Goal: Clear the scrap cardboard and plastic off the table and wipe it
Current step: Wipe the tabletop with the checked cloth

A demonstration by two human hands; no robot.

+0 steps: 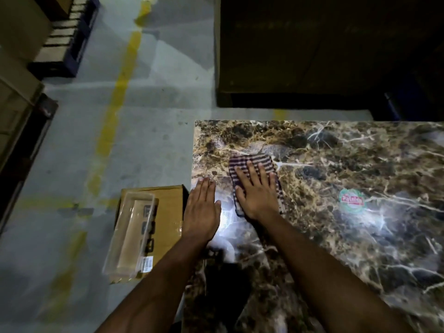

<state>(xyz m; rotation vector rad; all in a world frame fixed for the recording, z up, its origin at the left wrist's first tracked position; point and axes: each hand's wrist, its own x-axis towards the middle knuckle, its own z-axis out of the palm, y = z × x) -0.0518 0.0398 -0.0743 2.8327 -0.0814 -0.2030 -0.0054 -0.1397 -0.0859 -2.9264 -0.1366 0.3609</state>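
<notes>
One marble-patterned table [360, 164] fills the lower right of the frame, with a round green and red sticker [352, 201] on it at right of centre. Left of its edge, on the grey floor [120, 116] with yellow lines, sits a cardboard box [165, 207] with a clear plastic tray [131, 233] lying on top. Near the table's left edge a striped cloth [252, 162] lies flat under the right hand [255, 192], fingers spread straight, pressing it. The left hand [201, 207] rests flat just beside, fingers straight and together.
</notes>
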